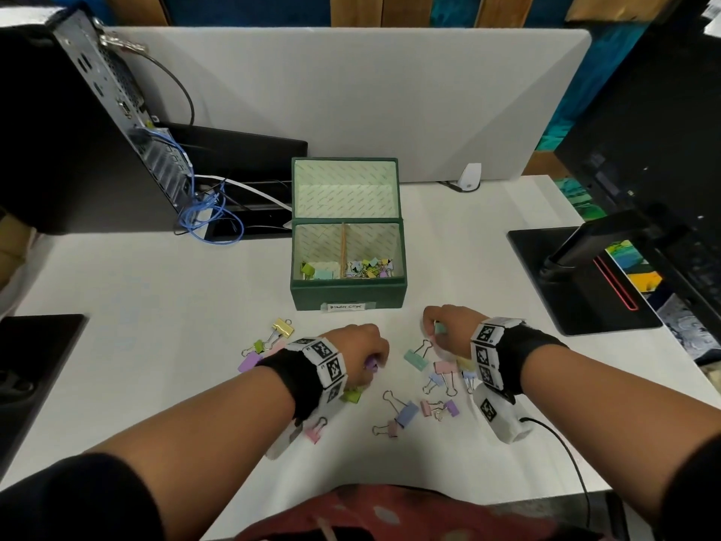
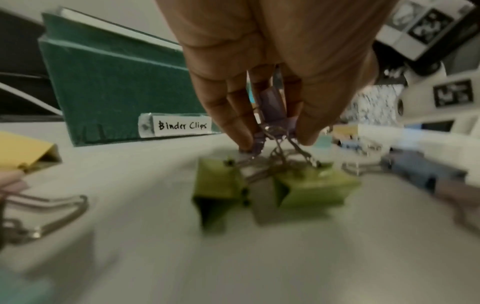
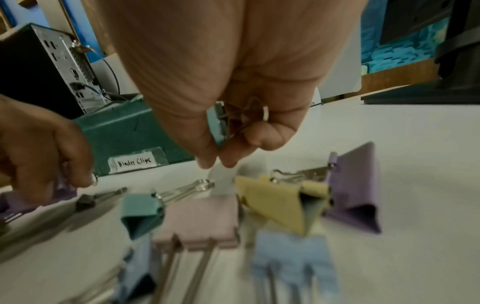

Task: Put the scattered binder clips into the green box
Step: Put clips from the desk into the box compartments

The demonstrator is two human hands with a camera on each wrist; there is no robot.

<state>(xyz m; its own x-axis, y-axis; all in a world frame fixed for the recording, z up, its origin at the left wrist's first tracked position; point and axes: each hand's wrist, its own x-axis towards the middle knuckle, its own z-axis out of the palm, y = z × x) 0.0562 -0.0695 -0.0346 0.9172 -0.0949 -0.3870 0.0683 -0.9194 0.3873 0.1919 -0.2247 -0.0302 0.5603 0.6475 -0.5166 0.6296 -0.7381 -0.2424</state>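
Observation:
The green box (image 1: 347, 294) stands open mid-table with a "Binder Clips" label (image 2: 183, 125); several clips lie in its two front compartments. My left hand (image 1: 364, 355) hovers low in front of it, its fingers curled round purple binder clips (image 2: 272, 107) above two green clips (image 2: 311, 185). To the right, my right hand (image 1: 443, 326) holds a teal binder clip (image 3: 217, 125) in its curled fingers. Several pastel clips lie scattered on the white table (image 1: 156, 345), among them a yellow clip (image 3: 280, 203), a pink clip (image 3: 202, 220) and a gold clip (image 1: 283, 327).
A computer tower (image 1: 78, 123) with blue cables (image 1: 210, 216) stands at the back left, and a monitor base (image 1: 581, 283) at the right. A grey partition (image 1: 351, 91) backs the desk. A dark pad (image 1: 35, 357) lies at the left edge.

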